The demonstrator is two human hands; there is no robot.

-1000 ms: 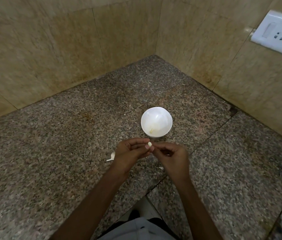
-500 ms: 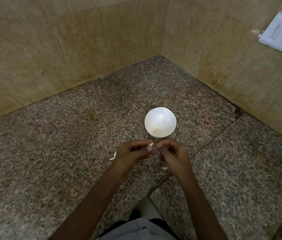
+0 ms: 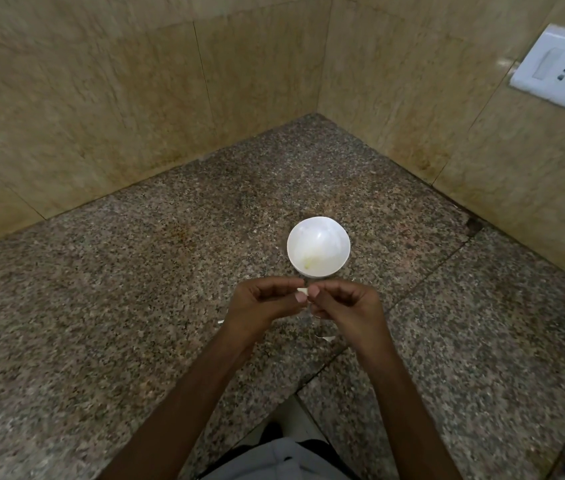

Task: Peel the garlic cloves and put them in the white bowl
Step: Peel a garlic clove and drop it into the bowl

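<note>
Garlic clove: in the head view we see it as a small pale piece caught between the two hands, above the granite counter and just on the near side of the white bowl. The left hand pinches it between thumb and curled fingers, and only the clove's tip shows past them. The right hand meets it from the other side, fingers curled and thumb tip at the clove. We cannot tell how much skin is on it. The bowl stands on the counter with something pale yellowish in its bottom. Two scraps of peel lie on the counter, one under the right hand and one beside the left wrist.
</note>
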